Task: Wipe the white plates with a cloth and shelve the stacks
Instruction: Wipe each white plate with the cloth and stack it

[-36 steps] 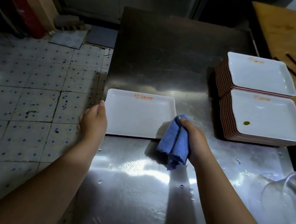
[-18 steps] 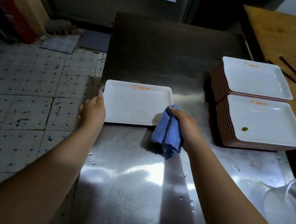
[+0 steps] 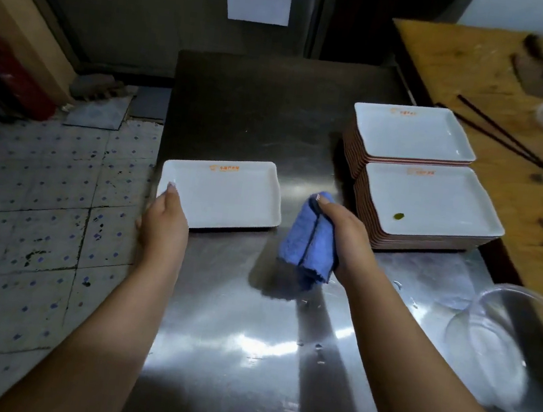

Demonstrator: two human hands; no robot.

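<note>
Fingers of left hand (image 3: 165, 217) hidden under single plate (image 3: 221, 192) edge, grip unclear; right hand (image 3: 345, 236) clutches blue cloth (image 3: 306, 245) beside it on wet steel table (image 3: 238, 340), tiled floor (image 3: 38, 209) left.

Clear bowl (image 3: 504, 343) blurred, cut by right edge

Single plate (image 3: 223, 194) lies flat on counter (image 3: 238, 340), left-centre, near its left edge. Left hand (image 3: 163, 219) holds plate's near-left corner. Right hand (image 3: 345, 236), w/ cloth (image 3: 306, 245) in its grip, sits just right of plate, apart from it. Two plate stacks at counter's right: near stack (image 3: 428, 209) in front, far stack (image 3: 410, 134) right behind, touching. Bowl (image 3: 500, 343) at near-right. Chopsticks (image 3: 500, 135) on wooden top (image 3: 488, 72) further right.
</note>
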